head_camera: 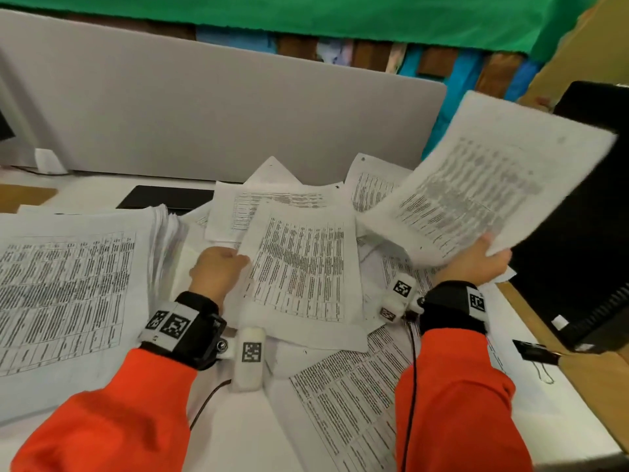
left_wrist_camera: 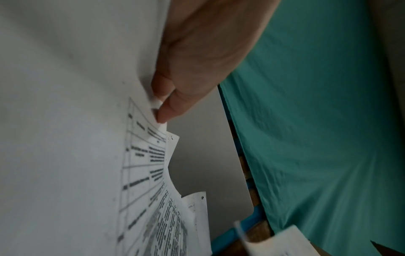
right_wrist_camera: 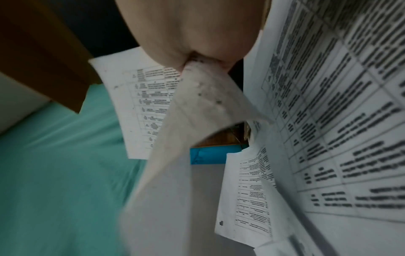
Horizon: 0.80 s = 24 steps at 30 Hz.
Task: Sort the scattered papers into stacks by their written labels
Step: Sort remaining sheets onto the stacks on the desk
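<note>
desk littered with scattered papers (head_camera: 343, 396) under both hands in head view: right hand (head_camera: 476, 258) lifts a sheet (head_camera: 483, 178) up-right, left hand (head_camera: 218, 270) pinches another sheet (head_camera: 299, 267), left wrist shows thumb and finger closed on its corner, right wrist shows paper clamped, mid-pick, next read labels and drop onto the stack (head_camera: 75, 287) left of left hand.

Office desk (head_camera: 102, 195), grey partition (head_camera: 221, 114), printed papers (head_camera: 61, 284)
</note>
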### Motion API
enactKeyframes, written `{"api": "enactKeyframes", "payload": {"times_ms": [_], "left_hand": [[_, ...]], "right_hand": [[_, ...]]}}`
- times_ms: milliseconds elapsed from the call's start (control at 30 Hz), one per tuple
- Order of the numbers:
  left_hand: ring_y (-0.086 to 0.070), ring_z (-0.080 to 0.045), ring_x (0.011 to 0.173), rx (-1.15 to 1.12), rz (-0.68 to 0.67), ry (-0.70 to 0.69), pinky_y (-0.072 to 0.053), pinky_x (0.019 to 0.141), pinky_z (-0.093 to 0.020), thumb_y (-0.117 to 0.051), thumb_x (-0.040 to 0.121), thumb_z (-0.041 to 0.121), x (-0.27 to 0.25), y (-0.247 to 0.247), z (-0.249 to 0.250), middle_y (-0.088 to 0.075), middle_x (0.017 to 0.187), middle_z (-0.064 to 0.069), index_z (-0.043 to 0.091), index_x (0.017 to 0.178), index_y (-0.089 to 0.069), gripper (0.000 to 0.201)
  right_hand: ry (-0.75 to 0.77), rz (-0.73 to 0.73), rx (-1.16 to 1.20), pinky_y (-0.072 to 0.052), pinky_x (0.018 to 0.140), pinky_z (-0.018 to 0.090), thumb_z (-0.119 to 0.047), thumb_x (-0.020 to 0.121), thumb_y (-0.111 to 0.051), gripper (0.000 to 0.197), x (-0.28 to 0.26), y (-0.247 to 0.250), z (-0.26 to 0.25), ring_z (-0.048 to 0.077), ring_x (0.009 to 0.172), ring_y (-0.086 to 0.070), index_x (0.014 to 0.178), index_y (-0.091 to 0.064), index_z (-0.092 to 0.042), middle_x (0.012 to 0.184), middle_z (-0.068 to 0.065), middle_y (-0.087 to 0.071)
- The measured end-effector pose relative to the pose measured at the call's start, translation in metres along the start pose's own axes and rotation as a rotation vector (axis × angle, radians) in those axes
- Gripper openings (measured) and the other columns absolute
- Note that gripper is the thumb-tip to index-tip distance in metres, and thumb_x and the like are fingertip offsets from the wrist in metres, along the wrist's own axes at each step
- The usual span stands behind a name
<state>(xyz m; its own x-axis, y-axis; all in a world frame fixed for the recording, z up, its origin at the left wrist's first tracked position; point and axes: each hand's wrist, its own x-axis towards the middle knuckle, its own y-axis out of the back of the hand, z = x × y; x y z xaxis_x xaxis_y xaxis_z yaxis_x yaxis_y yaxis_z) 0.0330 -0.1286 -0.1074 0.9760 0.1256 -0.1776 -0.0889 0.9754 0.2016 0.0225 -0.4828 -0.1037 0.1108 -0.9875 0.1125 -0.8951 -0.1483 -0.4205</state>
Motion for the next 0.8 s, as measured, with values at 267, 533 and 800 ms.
{"api": "enactKeyframes", "payload": {"times_ms": [267,533,800], "left_hand": [[-0.059,-0.031,0.11,-0.074,-0.039,0.058,-0.048,0.098,-0.048,-0.061,0.077,0.032,-0.004,-0.006,0.002,-0.064,0.114,-0.014,0.013,0.091,-0.065,0.024],[-0.065,-0.024,0.092,-0.181,-0.171,0.062,-0.054,0.077,-0.034,-0.053,0.089,-0.008,-0.015,-0.01,0.005,-0.064,0.108,-0.013,0.008,0.117,-0.052,0.032],[-0.057,-0.019,0.105,-0.192,0.0,-0.084,-0.049,0.085,-0.032,-0.052,0.094,0.009,-0.006,0.0,0.008,-0.058,0.119,-0.001,0.021,0.122,-0.051,0.031]], "right_hand": [[-0.371,-0.852,-0.426,-0.054,0.093,0.043,-0.011,0.094,-0.062,0.029,-0.032,-0.015,-0.001,0.026,0.099,-0.068,0.123,-0.064,-0.007,0.114,0.01,-0.071],[-0.394,-1.346,-0.883,-0.054,0.093,0.044,-0.04,0.066,-0.09,0.075,-0.063,-0.029,0.012,0.024,0.106,-0.067,0.131,-0.057,-0.02,0.121,0.001,-0.069],[-0.708,-1.363,-0.48,-0.049,0.101,0.047,-0.013,0.071,-0.084,0.063,-0.042,-0.015,-0.011,0.034,0.114,-0.065,0.128,-0.059,-0.001,0.121,0.019,-0.069]]}}
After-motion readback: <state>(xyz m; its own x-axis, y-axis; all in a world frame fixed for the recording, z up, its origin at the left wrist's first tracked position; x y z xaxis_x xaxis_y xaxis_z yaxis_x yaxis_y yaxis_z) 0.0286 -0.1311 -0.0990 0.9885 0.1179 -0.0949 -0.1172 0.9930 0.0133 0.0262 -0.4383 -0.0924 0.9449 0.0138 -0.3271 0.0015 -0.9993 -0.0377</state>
